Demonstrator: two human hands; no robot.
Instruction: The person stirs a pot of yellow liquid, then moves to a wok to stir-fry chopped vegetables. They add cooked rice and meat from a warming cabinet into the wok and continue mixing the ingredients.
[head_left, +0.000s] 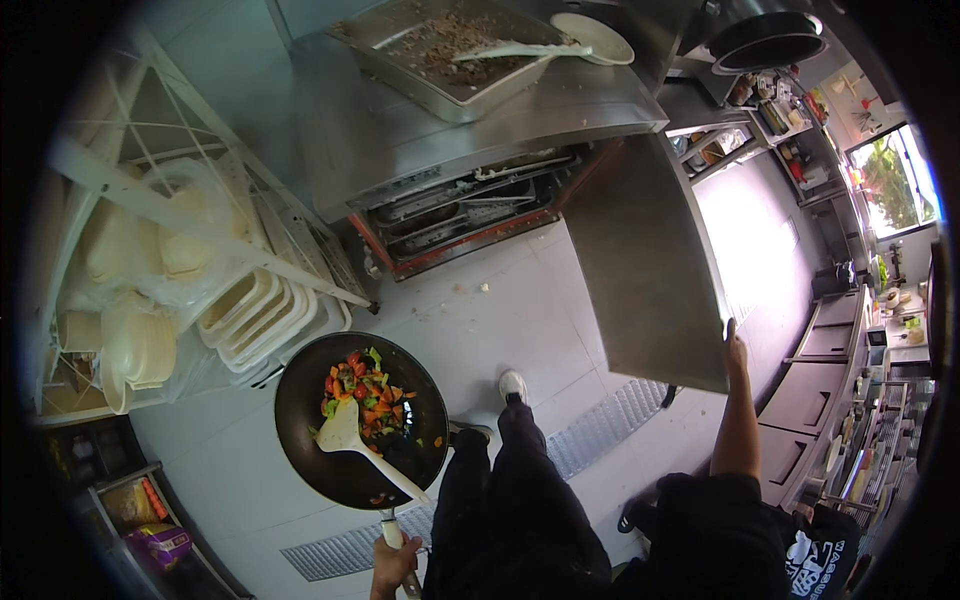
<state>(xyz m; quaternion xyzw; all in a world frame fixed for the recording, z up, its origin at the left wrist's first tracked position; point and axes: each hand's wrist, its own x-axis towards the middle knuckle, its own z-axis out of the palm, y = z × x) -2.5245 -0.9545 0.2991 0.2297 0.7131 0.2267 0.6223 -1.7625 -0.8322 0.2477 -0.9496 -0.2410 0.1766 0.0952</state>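
Note:
My left hand (394, 564) grips the pale handle (393, 534) of a dark wok (298, 439) at the lower left. Chopped vegetables (381, 401), orange, red and green, lie inside it. A white spatula (341, 429) rests among them, its handle over the wok's near rim. On the right, my right hand (735, 351) is at the outer edge of a stainless steel cabinet door (645, 262), which stands swung out; whether the fingers close around the edge is hard to tell. Trays on racks (465, 214) show inside the low steel cabinet (341, 161).
A deep metal pan (457, 105) with food remains and a white spoon stands on the cabinet beside a pale plate (600, 39). At left, a white wire rack (191, 232) holds plastic containers (251, 315). Another person (821, 551) is at lower right. Floor drain grates (611, 424) cross the tiles.

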